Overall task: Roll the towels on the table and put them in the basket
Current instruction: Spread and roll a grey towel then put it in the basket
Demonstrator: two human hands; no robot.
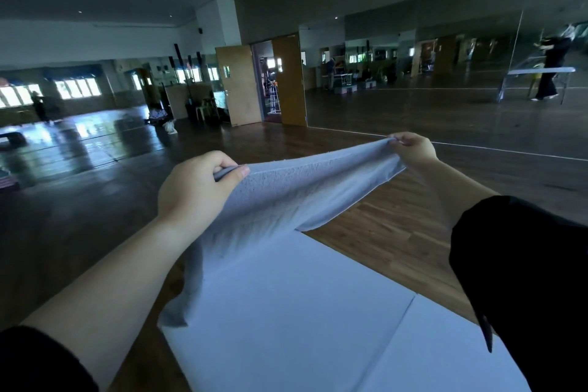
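Above the white bench (302,312), mid-frame, our left grip (194,188) and right grip (413,149) each pinched a corner of the grey towel (302,188); soft and light, we judged, best held by its corners.

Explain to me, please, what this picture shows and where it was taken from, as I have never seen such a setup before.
There is no machine here: a person wears a wide-angle camera on the head, so this single picture looks forward and down along their own arms. The left hand and the right hand are bare. Each grip pinches an upper corner of a pale grey towel, which is stretched between them in the air. Its lower part drapes down toward the white table. Nothing else can be seen lying on the table. Behind are a wooden floor and a mirrored wall.
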